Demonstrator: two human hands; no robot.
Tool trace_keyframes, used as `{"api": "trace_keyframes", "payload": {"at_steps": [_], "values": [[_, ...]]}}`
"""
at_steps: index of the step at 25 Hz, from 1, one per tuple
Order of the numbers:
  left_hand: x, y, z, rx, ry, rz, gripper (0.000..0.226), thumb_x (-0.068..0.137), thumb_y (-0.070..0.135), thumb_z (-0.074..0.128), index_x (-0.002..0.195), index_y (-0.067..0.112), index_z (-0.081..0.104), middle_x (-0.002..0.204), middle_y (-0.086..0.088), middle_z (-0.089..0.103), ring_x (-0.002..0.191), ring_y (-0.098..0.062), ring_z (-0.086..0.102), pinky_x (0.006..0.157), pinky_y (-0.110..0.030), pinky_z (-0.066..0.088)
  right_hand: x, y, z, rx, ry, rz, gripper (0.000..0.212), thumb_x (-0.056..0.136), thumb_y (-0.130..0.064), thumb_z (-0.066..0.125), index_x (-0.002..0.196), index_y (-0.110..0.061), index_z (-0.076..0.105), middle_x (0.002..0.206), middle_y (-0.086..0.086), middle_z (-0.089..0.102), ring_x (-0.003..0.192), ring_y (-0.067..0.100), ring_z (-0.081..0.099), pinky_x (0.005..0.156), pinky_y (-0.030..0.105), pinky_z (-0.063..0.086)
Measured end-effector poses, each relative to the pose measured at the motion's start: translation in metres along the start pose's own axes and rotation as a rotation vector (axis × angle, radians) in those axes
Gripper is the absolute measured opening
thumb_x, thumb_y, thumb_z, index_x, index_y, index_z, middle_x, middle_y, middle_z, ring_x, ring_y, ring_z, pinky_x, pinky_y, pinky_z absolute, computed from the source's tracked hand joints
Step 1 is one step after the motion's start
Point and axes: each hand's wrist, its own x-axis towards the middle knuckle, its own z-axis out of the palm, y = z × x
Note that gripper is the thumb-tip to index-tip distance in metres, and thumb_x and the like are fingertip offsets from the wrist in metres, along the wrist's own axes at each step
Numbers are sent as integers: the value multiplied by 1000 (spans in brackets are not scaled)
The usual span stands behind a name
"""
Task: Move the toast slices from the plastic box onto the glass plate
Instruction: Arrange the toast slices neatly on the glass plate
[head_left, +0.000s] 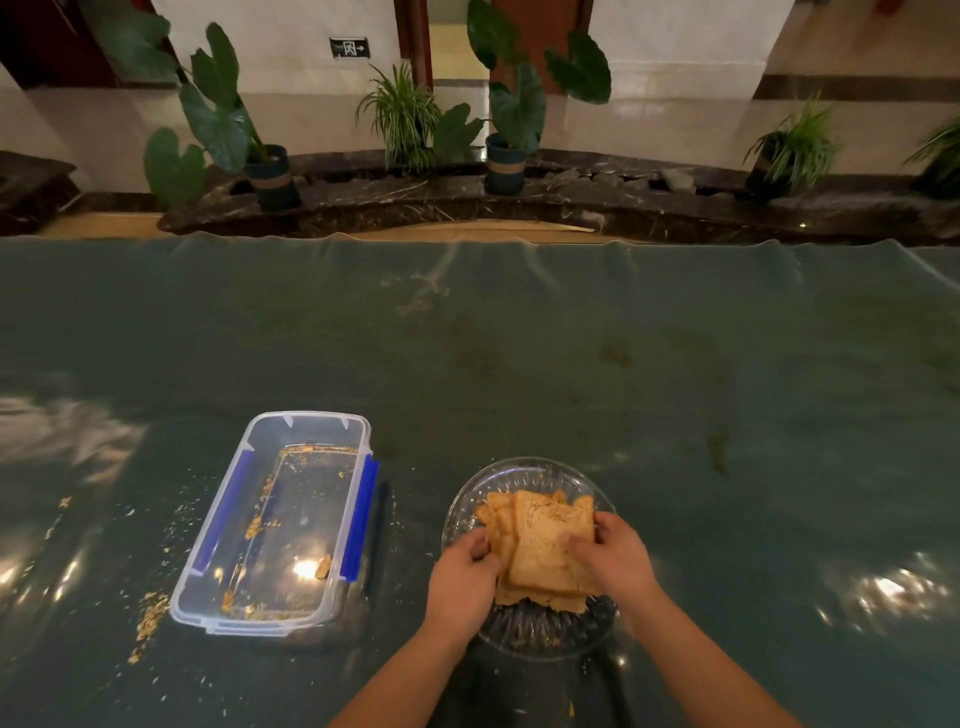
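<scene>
Several brown toast slices (540, 545) lie stacked and fanned on the round glass plate (524, 475) near the table's front edge. My left hand (462, 577) grips the stack's left side and my right hand (621, 558) grips its right side. To the left stands the clear plastic box (311, 431) with blue clips. It holds only crumbs and one small toast fragment (323, 566).
A dark green cloth under clear film (519, 353) covers the table, with crumbs (150, 621) scattered around the box. Potted plants (511, 135) on a dark stone ledge stand beyond the far edge.
</scene>
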Motion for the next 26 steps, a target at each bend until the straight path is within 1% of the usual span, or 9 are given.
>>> {"api": "trace_keyframes", "payload": {"at_steps": [5, 8, 10, 12, 15, 18, 20, 22, 26], "values": [[4, -2, 6, -92, 138, -71, 30, 92, 14, 53, 116, 21, 70, 101, 4, 74, 95, -9, 67, 86, -30, 54, 4, 0, 5, 15, -3, 4, 36, 77, -16, 81, 102, -27, 57, 94, -9, 71, 78, 4, 69, 48, 14, 51], [8, 0, 9, -288, 132, -199, 27, 88, 11, 54, 109, 18, 69, 91, -5, 73, 87, -18, 69, 87, -40, 58, 4, -2, 7, 12, 11, -21, 42, 74, -18, 82, 105, -29, 56, 96, -11, 68, 81, 3, 66, 51, 13, 49], [8, 3, 8, -393, 134, -263, 24, 84, 6, 55, 100, 20, 66, 68, -2, 61, 66, -16, 58, 67, -33, 54, 3, -3, 7, 17, 0, -31, 45, 74, -18, 83, 106, -30, 54, 97, -12, 67, 83, 3, 65, 52, 14, 49], [8, 5, 6, -416, 104, -268, 19, 81, 4, 54, 91, 17, 63, 61, -1, 47, 60, -16, 46, 60, -31, 44, 1, -1, 6, 36, -6, -30, 45, 74, -19, 83, 108, -29, 55, 98, -11, 68, 84, 4, 66, 53, 15, 51], [7, 9, 6, -399, 67, -249, 11, 78, 5, 55, 81, 13, 60, 73, -8, 49, 72, -22, 49, 69, -36, 45, -2, 2, 6, 95, -13, -13, 44, 75, -16, 83, 107, -28, 55, 99, -9, 69, 85, 8, 68, 51, 16, 53], [7, 7, 9, -390, 33, -235, 9, 78, 5, 56, 75, 9, 64, 87, -8, 65, 88, -24, 61, 78, -40, 50, -5, 1, 8, 122, -18, -13, 48, 74, -15, 83, 111, -25, 55, 101, -8, 69, 88, 10, 68, 57, 22, 55], [7, 3, 11, -412, 2, -235, 23, 79, 5, 58, 96, 10, 74, 102, -9, 70, 100, -27, 64, 81, -41, 54, -6, 2, 7, 138, -12, -20, 48, 74, -13, 83, 112, -24, 56, 102, -6, 69, 90, 14, 68, 62, 29, 57], [6, 1, 12, -426, -5, -237, 35, 79, 5, 60, 111, 13, 72, 111, -6, 71, 105, -27, 64, 90, -45, 54, -9, 5, 4, 153, -6, -24, 45, 74, -11, 83, 109, -25, 59, 102, -4, 71, 91, 17, 70, 67, 34, 59], [-2, -4, 14, -392, 18, -248, 29, 78, 3, 57, 83, 19, 79, 94, -5, 76, 96, -24, 67, 90, -44, 55, -16, 16, -3, 139, -15, -15, 44, 71, -12, 85, 108, -23, 63, 99, -1, 75, 87, 16, 73, 65, 33, 61]]}}
